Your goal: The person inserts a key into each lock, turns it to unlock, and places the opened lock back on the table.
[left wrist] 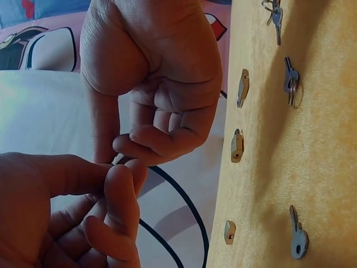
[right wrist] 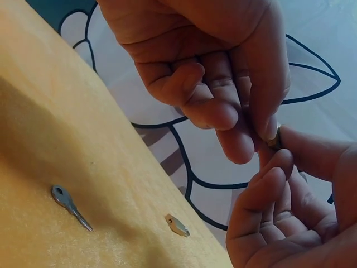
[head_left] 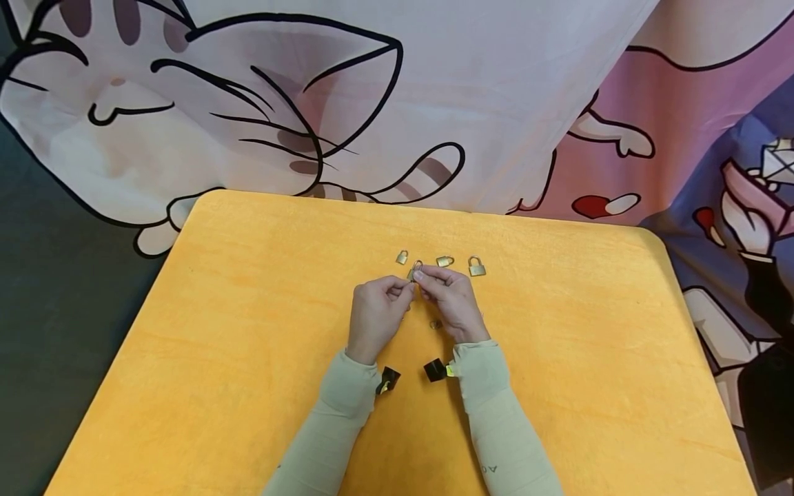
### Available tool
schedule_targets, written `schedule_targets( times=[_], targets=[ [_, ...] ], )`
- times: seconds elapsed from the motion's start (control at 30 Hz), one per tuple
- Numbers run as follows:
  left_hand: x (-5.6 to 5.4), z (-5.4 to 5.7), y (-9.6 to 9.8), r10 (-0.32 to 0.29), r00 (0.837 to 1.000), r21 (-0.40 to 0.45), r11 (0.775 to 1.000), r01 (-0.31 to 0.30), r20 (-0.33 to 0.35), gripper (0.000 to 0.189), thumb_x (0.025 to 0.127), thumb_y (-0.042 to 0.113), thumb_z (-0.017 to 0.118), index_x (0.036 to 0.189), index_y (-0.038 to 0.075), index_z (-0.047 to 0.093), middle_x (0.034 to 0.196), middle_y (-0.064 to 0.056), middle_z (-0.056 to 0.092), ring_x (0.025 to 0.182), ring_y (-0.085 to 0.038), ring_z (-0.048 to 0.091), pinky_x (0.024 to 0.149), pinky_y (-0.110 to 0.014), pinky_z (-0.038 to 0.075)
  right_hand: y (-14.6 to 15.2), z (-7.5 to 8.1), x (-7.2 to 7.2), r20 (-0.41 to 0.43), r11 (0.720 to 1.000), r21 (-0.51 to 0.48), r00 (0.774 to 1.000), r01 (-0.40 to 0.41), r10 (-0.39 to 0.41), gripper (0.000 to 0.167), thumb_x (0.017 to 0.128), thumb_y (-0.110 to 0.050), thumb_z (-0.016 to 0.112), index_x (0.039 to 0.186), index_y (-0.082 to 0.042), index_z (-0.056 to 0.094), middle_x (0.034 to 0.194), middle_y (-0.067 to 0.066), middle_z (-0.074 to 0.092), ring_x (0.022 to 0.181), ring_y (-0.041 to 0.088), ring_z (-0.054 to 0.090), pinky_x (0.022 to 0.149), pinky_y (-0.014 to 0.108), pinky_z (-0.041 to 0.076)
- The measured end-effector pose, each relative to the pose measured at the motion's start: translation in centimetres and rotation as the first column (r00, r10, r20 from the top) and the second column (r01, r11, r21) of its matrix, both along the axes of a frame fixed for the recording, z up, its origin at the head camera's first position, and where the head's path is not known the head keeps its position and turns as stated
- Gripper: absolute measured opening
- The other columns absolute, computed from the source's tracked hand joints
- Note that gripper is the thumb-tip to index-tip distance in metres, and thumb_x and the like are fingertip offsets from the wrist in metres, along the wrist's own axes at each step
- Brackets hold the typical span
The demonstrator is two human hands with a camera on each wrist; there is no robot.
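Both hands at mid-worktop, raised and brought together. From my end the head view reads best for layout.

Right hand: thumb and fingertips drawn in to a pinch, holding a small brass padlock. The padlock sits between the two hands, clear of the worktop, its shackle pointing away from the person. Left hand: narrowed too, thumb and finger pinching the padlock's lower end. Whether a key is also between those fingertips I cannot tell; on both wrist feeds the fingers cover nearly all of it, and the right wrist view gives me just a brassy sliver.

Beyond the hands, three more locks on the worktop. Small lock on the left, shackle away from the person. Side-turned lock between the others, shackle to the right. Large lock at the right end, shackle away. None touching.

Keys I log from the left wrist view, on the worktop nearer the person than the locks: a plain key, a ringed key and a second ringed key at the frame's edge. All lie apart.

Pale green sleeves on both arms. Cat-print cloth hangs behind the worktop's far edge.
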State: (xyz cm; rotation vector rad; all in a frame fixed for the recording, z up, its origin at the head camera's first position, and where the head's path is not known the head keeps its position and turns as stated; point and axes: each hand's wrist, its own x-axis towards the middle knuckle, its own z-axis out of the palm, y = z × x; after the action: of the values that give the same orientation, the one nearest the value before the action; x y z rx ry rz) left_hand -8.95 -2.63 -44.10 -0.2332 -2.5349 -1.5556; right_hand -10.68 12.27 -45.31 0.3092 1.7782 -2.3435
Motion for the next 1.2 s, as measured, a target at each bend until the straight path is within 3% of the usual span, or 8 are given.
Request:
schedule_targets(
  times=[0.2, 0.43, 0.67, 0.8, 1.0, 1.2],
  targets=[
    [0.1, 0.1, 0.1, -0.02, 1.0, 0.018, 1.0, 0.019, 0.024, 0.019, 0.097, 0.016, 0.069, 0.091, 0.0, 0.077, 0.071, -0.005, 0.073, 0.054, -0.004, 0.064, 0.05, -0.024, 0.052, 0.1, -0.1, 0.0, -0.003, 1.0, -0.022, 1.0, -0.006, 0.005, 0.029, 0.095, -0.007, 0.069, 0.121, 0.007, 0.066, 0.095, -0.002, 0.075, 0.076, 0.009, 0.062, 0.076, 0.028, 0.052],
    [-0.1, 0.1, -0.4, -0.044, 0.996, 0.009, 0.999, 0.044, 0.076, 0.023, 0.098, 0.021, 0.067, 0.096, 0.0, 0.076, 0.076, -0.011, 0.074, 0.058, -0.015, 0.068, 0.053, -0.026, 0.053, -0.2, -0.1, -0.2, 0.0, 1.0, -0.024, 1.0, -0.005, 0.005, 0.03, 0.095, -0.007, 0.07, 0.12, 0.008, 0.066, 0.096, -0.001, 0.075, 0.08, 0.011, 0.064, 0.077, 0.028, 0.052],
    [-0.1, 0.1, -1.9, -0.041, 0.996, -0.095, 0.994, 0.048, 0.077, 0.024, 0.098, 0.025, 0.069, 0.098, 0.002, 0.076, 0.084, -0.004, 0.075, 0.071, -0.014, 0.071, 0.066, -0.029, 0.057, -0.4, -0.3, -0.9, -0.048, 0.993, 0.115, 0.999, 0.001, 0.005, 0.026, 0.093, -0.012, 0.073, 0.114, 0.004, 0.071, 0.098, 0.003, 0.075, 0.089, 0.022, 0.067, 0.079, 0.034, 0.054],
    [-0.2, 0.1, -3.1, -0.015, 0.995, -0.162, 0.986, 0.03, 0.096, 0.016, 0.095, 0.02, 0.072, 0.096, 0.004, 0.076, 0.086, -0.003, 0.075, 0.075, -0.013, 0.071, 0.071, -0.032, 0.058, -0.5, -0.2, -2.0, -0.072, 0.973, 0.23, 0.997, -0.008, 0.025, 0.025, 0.093, -0.015, 0.075, 0.112, 0.001, 0.073, 0.096, 0.008, 0.074, 0.093, 0.035, 0.066, 0.083, 0.044, 0.054],
    [-0.2, -0.6, -4.9, 0.027, 0.989, -0.243, 0.97, 0.01, 0.147, 0.012, 0.093, 0.019, 0.073, 0.093, 0.008, 0.077, 0.084, -0.001, 0.075, 0.076, -0.014, 0.071, 0.072, -0.035, 0.057, -1.5, 1.0, -4.3, -0.062, 0.927, 0.37, 0.994, -0.065, 0.094, 0.025, 0.091, -0.019, 0.077, 0.107, 0.0, 0.074, 0.094, 0.011, 0.074, 0.096, 0.043, 0.066, 0.086, 0.056, 0.052],
    [0.0, -1.2, -5.9, 0.038, 0.985, -0.302, 0.953, 0.015, 0.171, 0.013, 0.093, 0.02, 0.073, 0.092, 0.007, 0.077, 0.083, -0.002, 0.075, 0.076, -0.016, 0.071, 0.071, -0.037, 0.056, -3.6, 1.8, -6.8, 0.01, 0.884, 0.443, 0.987, -0.147, 0.159, 0.021, 0.091, -0.016, 0.076, 0.103, 0.002, 0.074, 0.09, 0.015, 0.075, 0.093, 0.042, 0.069, 0.084, 0.051, 0.055]
  ],
)
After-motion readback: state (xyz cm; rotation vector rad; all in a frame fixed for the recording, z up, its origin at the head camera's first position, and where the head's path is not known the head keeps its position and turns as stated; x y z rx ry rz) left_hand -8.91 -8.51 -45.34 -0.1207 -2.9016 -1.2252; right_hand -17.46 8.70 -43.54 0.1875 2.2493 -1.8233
